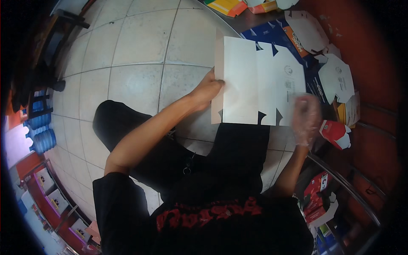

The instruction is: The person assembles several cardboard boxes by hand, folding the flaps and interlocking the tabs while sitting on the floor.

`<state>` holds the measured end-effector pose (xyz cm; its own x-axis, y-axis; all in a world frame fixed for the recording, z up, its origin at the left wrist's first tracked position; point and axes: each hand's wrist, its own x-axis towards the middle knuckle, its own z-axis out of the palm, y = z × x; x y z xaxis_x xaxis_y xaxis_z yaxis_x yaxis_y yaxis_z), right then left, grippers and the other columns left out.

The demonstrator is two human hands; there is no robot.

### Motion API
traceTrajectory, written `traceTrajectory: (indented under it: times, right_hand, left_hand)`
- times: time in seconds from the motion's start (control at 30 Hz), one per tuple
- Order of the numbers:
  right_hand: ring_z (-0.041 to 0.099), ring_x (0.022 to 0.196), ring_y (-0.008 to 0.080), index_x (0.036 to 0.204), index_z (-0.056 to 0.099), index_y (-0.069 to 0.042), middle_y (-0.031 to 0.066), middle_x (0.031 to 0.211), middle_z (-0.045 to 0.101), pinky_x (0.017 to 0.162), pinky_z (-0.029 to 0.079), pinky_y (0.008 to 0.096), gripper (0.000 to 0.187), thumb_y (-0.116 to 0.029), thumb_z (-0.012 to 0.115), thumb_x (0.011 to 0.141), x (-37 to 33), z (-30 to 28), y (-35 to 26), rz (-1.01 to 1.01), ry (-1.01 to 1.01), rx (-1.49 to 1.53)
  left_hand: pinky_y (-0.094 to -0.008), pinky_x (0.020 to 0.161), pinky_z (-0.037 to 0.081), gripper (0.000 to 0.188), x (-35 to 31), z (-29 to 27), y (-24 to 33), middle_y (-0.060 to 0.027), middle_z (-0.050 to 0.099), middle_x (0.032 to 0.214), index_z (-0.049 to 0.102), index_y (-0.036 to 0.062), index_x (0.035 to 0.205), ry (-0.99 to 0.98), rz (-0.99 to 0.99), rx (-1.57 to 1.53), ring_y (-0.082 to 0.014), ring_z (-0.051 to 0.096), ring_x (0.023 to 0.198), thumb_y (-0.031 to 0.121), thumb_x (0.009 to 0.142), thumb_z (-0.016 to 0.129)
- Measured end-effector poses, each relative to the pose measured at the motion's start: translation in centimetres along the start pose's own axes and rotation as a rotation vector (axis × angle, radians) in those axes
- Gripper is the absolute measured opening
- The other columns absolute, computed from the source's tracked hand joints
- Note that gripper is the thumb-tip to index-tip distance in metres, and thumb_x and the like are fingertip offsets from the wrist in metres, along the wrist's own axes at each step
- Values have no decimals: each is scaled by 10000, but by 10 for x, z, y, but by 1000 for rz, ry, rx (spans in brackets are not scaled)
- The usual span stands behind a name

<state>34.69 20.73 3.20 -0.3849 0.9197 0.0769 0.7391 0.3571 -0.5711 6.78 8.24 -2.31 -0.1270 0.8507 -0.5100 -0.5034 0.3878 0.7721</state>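
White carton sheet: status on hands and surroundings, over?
Left hand gripping white carton sheet by left edge. Right hand blurred at its lower right, hold unclear. Sheet largely unfolded. Other cartons close by, right side.

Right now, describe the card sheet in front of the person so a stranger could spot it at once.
Find the pale tiled floor, then the black trousers over it. Just beyond them, the left hand grips the left edge of the card sheet, with the blurred right hand at its lower right. Unlike the smaller cartons to its right, it is held, broad and mostly white.
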Motion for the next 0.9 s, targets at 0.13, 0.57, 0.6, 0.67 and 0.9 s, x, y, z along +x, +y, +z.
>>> traceTrajectory:
  times: [0.13,0.57,0.6,0.67,0.9]
  right_hand:
    - [509,1285,373,1374,596,-172,136,1336,558,1086,411,511,628,-192,795,778,-56,46,-44,-562,-532,-48]
    - [682,919,354,1046,747,-98,140,983,708,813,559,430,330,39,689,752,-45,76,0,-520,-345,116]
    - [690,895,364,1051,750,-83,170,940,716,815,547,421,251,-60,739,801,-38,80,4,-467,-419,158]
    - [694,890,360,1056,756,-80,174,931,716,802,541,427,241,-144,757,823,-27,82,7,-313,-522,40]
    - [554,1247,367,1275,654,-25,238,1291,621,1095,405,433,578,-488,674,930,16,91,5,-149,-819,42]
  left_hand:
    - [-349,948,561,488,1,-5,-18,-145,593,1282,414,17,1447,-29,-82,-1,-194,630,1133,17,962,465]
    - [-520,1106,428,738,4,-4,-7,-173,325,1557,252,94,1577,58,-184,132,-351,506,1312,330,928,513]
    - [-535,1123,407,768,3,-4,-5,-173,267,1599,216,104,1597,102,-121,163,-378,478,1347,321,918,502]
    - [-538,1144,390,813,1,-6,0,-162,218,1629,172,119,1611,75,29,147,-389,429,1399,236,875,499]
    - [-494,1196,345,945,-7,-23,10,-119,205,1657,419,205,1506,-487,572,987,-377,366,1463,-215,662,487]
